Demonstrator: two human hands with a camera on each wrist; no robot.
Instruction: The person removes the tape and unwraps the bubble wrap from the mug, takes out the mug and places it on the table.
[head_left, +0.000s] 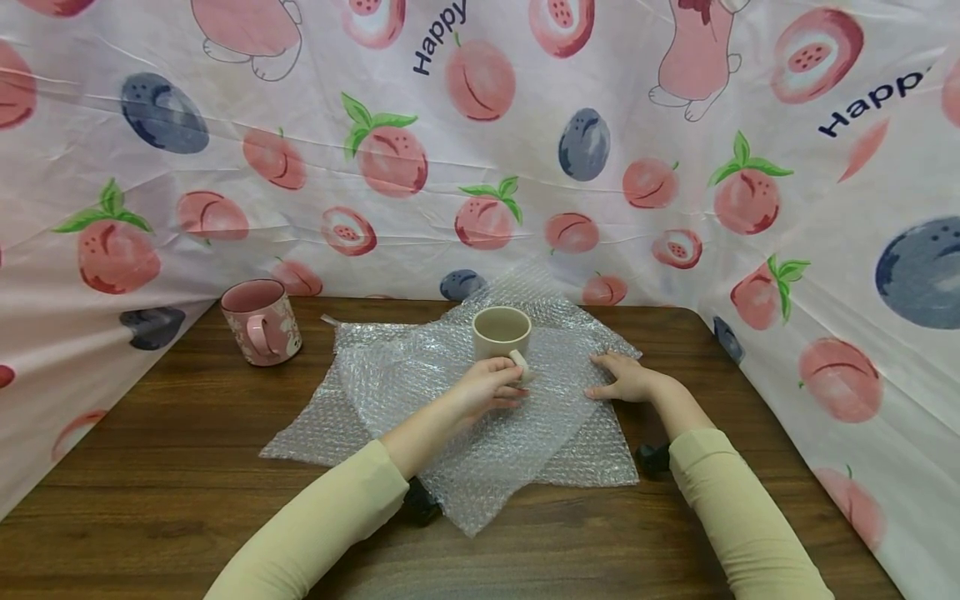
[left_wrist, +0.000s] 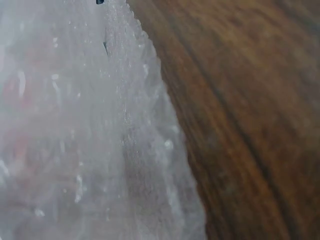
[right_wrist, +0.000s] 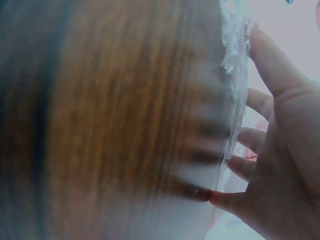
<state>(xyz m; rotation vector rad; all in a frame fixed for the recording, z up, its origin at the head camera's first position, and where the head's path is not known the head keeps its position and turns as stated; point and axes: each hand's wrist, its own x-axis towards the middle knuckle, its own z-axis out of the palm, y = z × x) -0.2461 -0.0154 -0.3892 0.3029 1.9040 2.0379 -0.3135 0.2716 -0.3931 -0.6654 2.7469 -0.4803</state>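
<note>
A cream mug (head_left: 491,343) stands upright on overlapping sheets of bubble wrap (head_left: 442,400) in the middle of the table. My left hand (head_left: 487,387) pinches its handle between thumb and fingers, on the side toward me. To the right, my right hand (head_left: 626,377) rests with spread fingers on the wrap's right part. In the right wrist view, the fingertips (right_wrist: 240,167) touch the edge of the bubble wrap (right_wrist: 235,70). Bubble wrap (left_wrist: 145,125) fills much of the left wrist view, where neither the left hand nor the mug shows.
A pink patterned mug (head_left: 262,329) stands at the back left of the dark wooden table (head_left: 165,467). A fruit-printed cloth (head_left: 420,233) hangs behind the table and along both sides. One corner of the wrap leans up against the cloth at the back.
</note>
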